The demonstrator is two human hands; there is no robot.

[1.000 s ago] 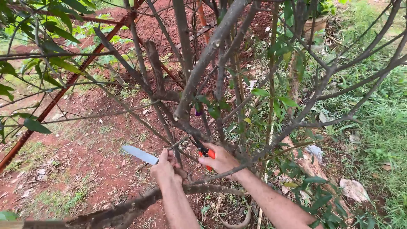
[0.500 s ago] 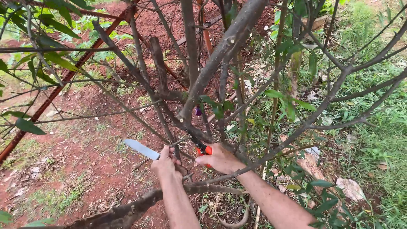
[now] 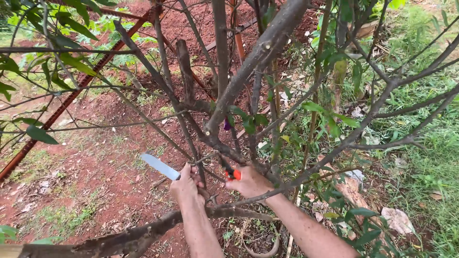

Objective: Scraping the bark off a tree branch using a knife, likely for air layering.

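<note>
My left hand point(image 3: 186, 187) grips a knife whose pale steel blade point(image 3: 160, 166) points up and to the left, and the same hand also closes around a thin twig point(image 3: 197, 160) of the shrub. My right hand point(image 3: 251, 183) is shut on pruning shears with orange handles point(image 3: 233, 174). The shears' dark jaws reach up into the crowded branches near a thick grey limb point(image 3: 248, 67). Both hands sit low among bare stems, close together.
A thick fallen-looking branch point(image 3: 124, 236) crosses the bottom left. A rusty red metal bar point(image 3: 62, 107) slants across the left. Red soil lies at left, grass point(image 3: 430, 162) and leafy shoots at right. A curved hose-like loop point(image 3: 263, 251) lies on the ground below.
The view has shifted slightly down and right. Both hands stay in place; the right hand has closed in a little, hiding more of the orange handles.
</note>
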